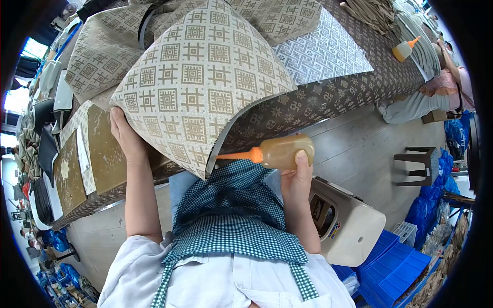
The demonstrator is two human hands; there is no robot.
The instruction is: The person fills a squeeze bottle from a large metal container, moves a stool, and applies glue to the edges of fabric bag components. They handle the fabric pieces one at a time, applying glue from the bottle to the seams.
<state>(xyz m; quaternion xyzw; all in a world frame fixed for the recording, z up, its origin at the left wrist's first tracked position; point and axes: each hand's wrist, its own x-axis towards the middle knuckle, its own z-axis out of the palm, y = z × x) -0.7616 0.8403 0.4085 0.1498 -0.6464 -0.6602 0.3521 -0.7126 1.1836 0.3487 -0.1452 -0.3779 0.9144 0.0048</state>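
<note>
A large sheet of beige patterned material (192, 77) drapes over the table edge toward me, its near corner hanging down. My left hand (126, 134) grips the sheet's left edge; the fingers are partly hidden behind it. In my right hand (299, 179) lies a squeeze bottle (287, 152) of amber liquid, tipped sideways with the thumb on its side. Its orange nozzle points left and meets the sheet's dark edge near the corner. Whether liquid is coming out cannot be seen.
A brown patterned cloth (334, 102) covers the table. On it lie a grey-white patterned sheet (323, 51) and another glue-like bottle (403, 50). A beige plastic box (354, 226) stands to my right, near blue crates (393, 267) and a dark stool (416, 167). Another person sits at far right.
</note>
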